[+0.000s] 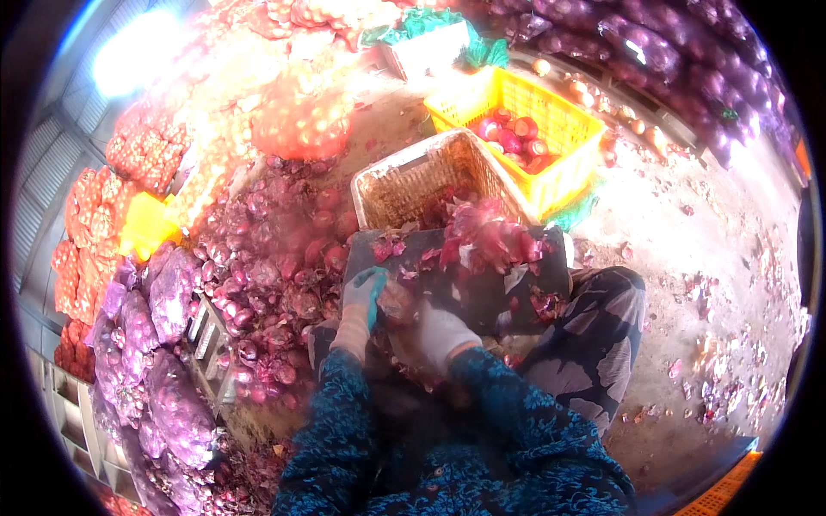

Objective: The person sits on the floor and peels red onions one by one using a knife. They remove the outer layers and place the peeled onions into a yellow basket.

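My left hand (365,300), in a pale glove with teal on the fingers, grips the left side of a blurred onion (397,302) near the board's lower left edge. At the onion's lower right is my right hand (445,335) in a white glove, blurred; its fingers and anything in them cannot be made out. Loose red onion skins (493,238) are heaped on the dark board (432,284) across my lap. Beyond the board a dirty white plastic basket (400,171) stands tilted, with skins inside.
A yellow crate (568,138) holding several red onions stands behind the basket. A large pile of red onions (277,258) lies at left, beside purple mesh sacks (177,406). Orange mesh sacks (300,122) are stacked farther back. Skins litter the floor (697,290) at right.
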The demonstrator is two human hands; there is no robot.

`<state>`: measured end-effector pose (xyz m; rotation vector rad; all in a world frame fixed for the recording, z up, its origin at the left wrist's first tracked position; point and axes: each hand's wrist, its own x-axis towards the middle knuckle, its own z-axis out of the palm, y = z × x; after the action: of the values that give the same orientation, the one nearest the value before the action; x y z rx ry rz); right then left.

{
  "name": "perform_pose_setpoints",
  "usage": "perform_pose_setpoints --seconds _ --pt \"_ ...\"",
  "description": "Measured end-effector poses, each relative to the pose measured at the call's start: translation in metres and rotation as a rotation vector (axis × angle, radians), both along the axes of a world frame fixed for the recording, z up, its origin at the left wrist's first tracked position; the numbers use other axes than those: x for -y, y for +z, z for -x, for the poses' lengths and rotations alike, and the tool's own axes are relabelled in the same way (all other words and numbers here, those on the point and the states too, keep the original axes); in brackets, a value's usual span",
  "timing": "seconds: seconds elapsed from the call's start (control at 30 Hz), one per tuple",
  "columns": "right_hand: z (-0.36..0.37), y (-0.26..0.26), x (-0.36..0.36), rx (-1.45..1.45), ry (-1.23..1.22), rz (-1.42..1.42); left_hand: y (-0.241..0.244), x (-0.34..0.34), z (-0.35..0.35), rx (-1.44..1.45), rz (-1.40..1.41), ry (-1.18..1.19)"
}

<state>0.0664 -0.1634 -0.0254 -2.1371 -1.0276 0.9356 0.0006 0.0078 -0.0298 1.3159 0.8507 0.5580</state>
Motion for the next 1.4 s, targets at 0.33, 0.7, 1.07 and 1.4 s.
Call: perform_pose_setpoints --seconds 0.33,0.7,1.07,1.4 --pt "-0.033 -0.031 -0.026 0.12 0.169 0.054 -0.009 0.007 0.006 0.025 -0.002 -0.089" --pt "-0.022 -0.028 -0.032 0.027 0.138 0.129 -0.012 0.028 0.056 -0.085 0.06 0.081" --pt "-0.013 0.001 0.058 0.139 -0.074 -0.025 -0.004 0.069 0.039 0.01 0.202 0.274" --pt "0.008 -0.008 0.054 0.215 0.052 0.094 -0.017 0.079 0.025 -0.165 -0.033 0.367"
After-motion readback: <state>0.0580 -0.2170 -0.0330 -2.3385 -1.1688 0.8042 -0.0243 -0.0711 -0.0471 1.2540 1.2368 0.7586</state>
